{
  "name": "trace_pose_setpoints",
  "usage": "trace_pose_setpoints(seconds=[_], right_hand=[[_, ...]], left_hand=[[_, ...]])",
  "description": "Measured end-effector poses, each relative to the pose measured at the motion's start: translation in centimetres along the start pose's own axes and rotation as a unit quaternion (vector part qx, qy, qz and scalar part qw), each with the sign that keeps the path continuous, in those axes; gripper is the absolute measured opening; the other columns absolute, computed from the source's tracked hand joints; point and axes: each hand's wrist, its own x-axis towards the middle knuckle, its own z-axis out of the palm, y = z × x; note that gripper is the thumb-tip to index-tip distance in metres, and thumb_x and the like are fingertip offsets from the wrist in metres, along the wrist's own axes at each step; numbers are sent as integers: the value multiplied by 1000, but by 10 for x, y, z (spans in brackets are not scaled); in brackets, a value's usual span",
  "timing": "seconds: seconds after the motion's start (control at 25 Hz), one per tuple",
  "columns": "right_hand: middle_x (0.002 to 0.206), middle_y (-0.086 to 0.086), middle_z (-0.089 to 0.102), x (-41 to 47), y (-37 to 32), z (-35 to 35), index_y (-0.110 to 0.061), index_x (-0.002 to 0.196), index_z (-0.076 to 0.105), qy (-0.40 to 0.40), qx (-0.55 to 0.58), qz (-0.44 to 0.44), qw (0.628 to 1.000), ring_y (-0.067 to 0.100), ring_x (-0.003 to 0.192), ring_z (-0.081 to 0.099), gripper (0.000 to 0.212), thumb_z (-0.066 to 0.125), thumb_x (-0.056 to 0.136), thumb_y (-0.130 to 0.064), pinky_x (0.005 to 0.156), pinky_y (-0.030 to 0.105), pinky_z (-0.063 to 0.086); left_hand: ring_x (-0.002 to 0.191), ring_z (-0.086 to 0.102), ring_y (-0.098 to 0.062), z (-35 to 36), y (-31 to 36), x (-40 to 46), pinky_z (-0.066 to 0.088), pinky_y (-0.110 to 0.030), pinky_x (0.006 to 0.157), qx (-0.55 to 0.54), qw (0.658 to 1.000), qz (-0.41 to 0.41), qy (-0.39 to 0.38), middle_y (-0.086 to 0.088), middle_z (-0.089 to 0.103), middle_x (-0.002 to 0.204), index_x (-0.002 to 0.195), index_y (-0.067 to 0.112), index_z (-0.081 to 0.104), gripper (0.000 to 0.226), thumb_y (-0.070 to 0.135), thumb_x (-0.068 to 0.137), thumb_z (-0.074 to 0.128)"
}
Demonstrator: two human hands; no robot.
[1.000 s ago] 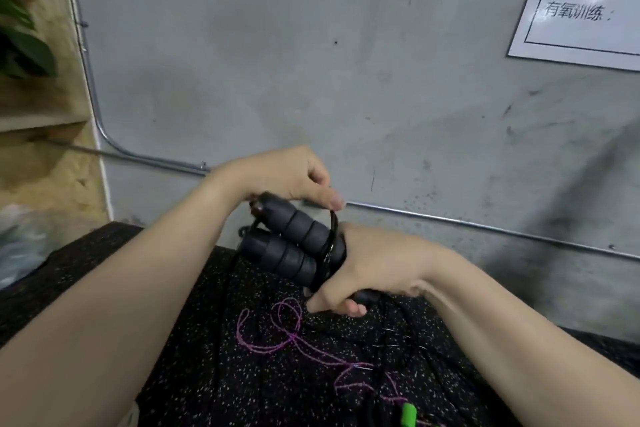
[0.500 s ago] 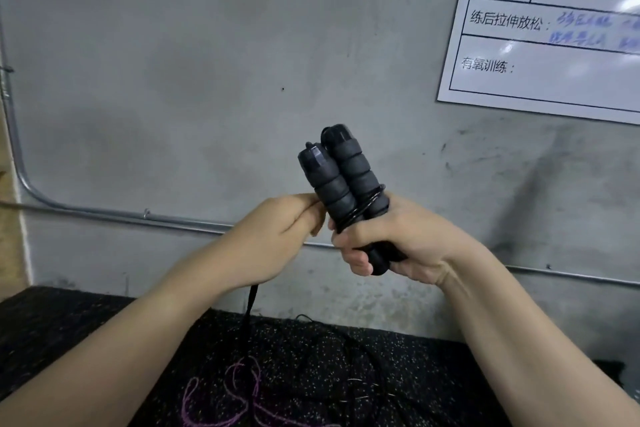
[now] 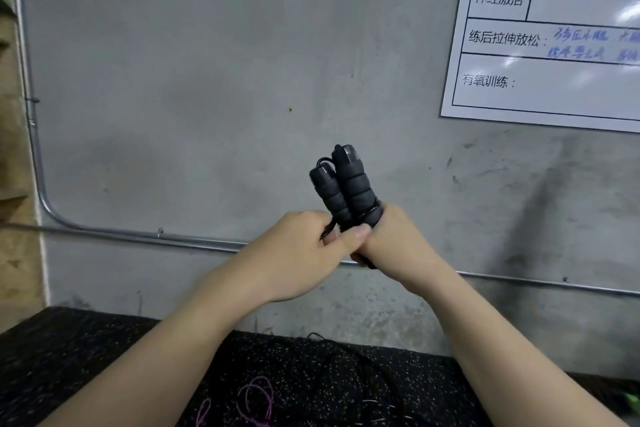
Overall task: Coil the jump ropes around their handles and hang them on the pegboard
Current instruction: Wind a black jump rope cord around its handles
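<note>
Two black foam jump rope handles (image 3: pixel 346 191) stand upright side by side in front of the grey wall, with a few turns of black rope around their lower part. My right hand (image 3: pixel 398 243) grips their lower ends. My left hand (image 3: pixel 301 253) pinches the black rope (image 3: pixel 329 227) just left of the handles. More of the black rope (image 3: pixel 346 354) trails over the speckled black mat (image 3: pixel 104 357). A purple jump rope (image 3: pixel 258 395) lies loose on the mat at the bottom. No pegboard shows.
A metal conduit (image 3: pixel 138 234) runs along the wall behind my hands. A whiteboard chart (image 3: pixel 554 45) hangs at the upper right. A wooden board shelf edge (image 3: pixel 14 184) stands at the far left. Something green (image 3: pixel 632 399) lies at the mat's right edge.
My hands have lifted the handles from above the mat to in front of the wall and turned them upright. My left hand has moved closer to the handles with the rope.
</note>
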Motion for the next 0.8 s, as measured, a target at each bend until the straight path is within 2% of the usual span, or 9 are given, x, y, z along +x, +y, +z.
trace_pose_setpoints(seconds=[0.08, 0.16, 0.28, 0.4, 0.52, 0.6, 0.68, 0.72, 0.8], right_hand=[[55, -8, 51, 7, 0, 13, -18, 66, 54, 37, -59, -37, 997, 6, 46, 37, 23, 64, 85, -8, 44, 16, 31], [67, -8, 60, 14, 1, 28, -17, 82, 57, 66, -116, -60, 989, 5, 52, 48, 9, 65, 86, -15, 43, 12, 33], [78, -4, 62, 19, 1, 38, -18, 99, 52, 73, -104, -96, 987, 4, 65, 57, 21, 66, 84, -13, 51, 14, 42], [81, -2, 64, 20, -3, 21, -19, 104, 54, -56, 14, -96, 994, 9, 68, 58, 30, 71, 79, -18, 61, 27, 49], [81, 10, 66, 13, -3, 10, -18, 96, 65, -230, 211, -74, 947, 24, 66, 66, 19, 75, 80, -15, 61, 31, 53], [72, 10, 65, 4, -3, 11, -21, 84, 69, -242, 205, -87, 944, 23, 56, 65, 13, 74, 83, -9, 54, 29, 54], [66, 5, 62, -1, -1, 15, -22, 82, 65, -216, 160, -96, 958, 20, 47, 62, 24, 72, 84, 1, 48, 28, 52], [64, 3, 61, -3, -1, 16, -21, 82, 63, -198, 150, -101, 963, 20, 45, 60, 28, 72, 85, 5, 47, 28, 51], [63, 2, 60, -2, -2, 15, -21, 81, 62, -150, 142, -116, 972, 23, 46, 59, 31, 72, 87, 8, 49, 31, 52]], left_hand=[[56, 49, -14, 1, 1, 2, 42, -31, 58, -19, 999, -21, 30, 8, 51, 61, 73, 18, 52, 68, 85, 77, 48], [53, 46, -11, 1, -1, 8, 38, -29, 56, -38, 996, -40, 66, 8, 49, 59, 73, 15, 57, 69, 83, 80, 51], [61, 56, -16, -6, -8, 13, 45, -36, 62, -65, 992, -31, 108, -1, 63, 67, 82, 16, 66, 58, 71, 91, 51], [81, 69, -22, -21, -20, 14, 54, -49, 84, -154, 987, 25, 33, -9, 75, 88, 98, 16, 70, 55, 67, 93, 53], [87, 65, -50, -29, -23, 9, 51, -64, 90, -247, 964, 57, -80, -26, 71, 90, 111, 3, 64, 65, 66, 96, 55], [79, 68, -41, -32, -24, 5, 55, -45, 84, -245, 960, 66, -122, -19, 73, 84, 111, -1, 64, 58, 55, 98, 60], [56, 58, -10, -39, -25, 2, 46, -19, 59, -200, 971, 59, -114, 7, 66, 68, 104, -5, 67, 62, 55, 87, 71], [51, 45, -6, -42, -26, 2, 37, -17, 53, -168, 980, 36, -103, 10, 55, 63, 98, -6, 66, 74, 65, 78, 74], [66, 42, -10, -47, -32, 6, 34, -28, 63, -109, 991, 13, -80, 0, 47, 72, 95, -10, 61, 107, 91, 61, 67]])
